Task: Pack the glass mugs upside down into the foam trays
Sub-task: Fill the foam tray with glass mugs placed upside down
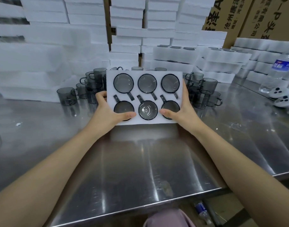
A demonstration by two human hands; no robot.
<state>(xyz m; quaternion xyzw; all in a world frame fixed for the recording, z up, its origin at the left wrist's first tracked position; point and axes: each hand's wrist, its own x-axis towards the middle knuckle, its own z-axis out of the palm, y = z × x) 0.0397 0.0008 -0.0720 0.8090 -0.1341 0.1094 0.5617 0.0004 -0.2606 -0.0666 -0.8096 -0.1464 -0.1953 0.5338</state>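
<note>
Left hand: the left hand point(107, 110) clamps the left edge of the foam tray point(135, 82), fingers curled around the side and thumb laid across the top over the near-left mug base.
Right hand: the right hand point(181, 108) grips the right edge of the tray the same way, with its thumb on the near-right mug base. The two hands are apart, one at each end.
Foam tray: a white tray at the centre of the frame, held between both hands with its top face turned toward the camera. Whether its near edge touches the table cannot be told.
Packed mugs: six smoky glass mugs point(148, 110) sit base-up in the round pockets, in two rows of three, with their handles in the slanted slots between the rows.
Loose mugs: more grey mugs stand on the table behind the tray, one group on the left point(66, 96) and one on the right point(209, 86).
Table: a steel table point(140, 161) fills the lower frame.
Foam stacks: white foam stacks point(47, 12) rise across the upper frame. Filled trays point(174, 53) are piled right of centre.
Cartons: brown printed cartons point(230, 17) stand in the upper right.
Right edge: a plastic bottle point(281, 68) stands above two white devices with dark buttons point(278, 93).
</note>
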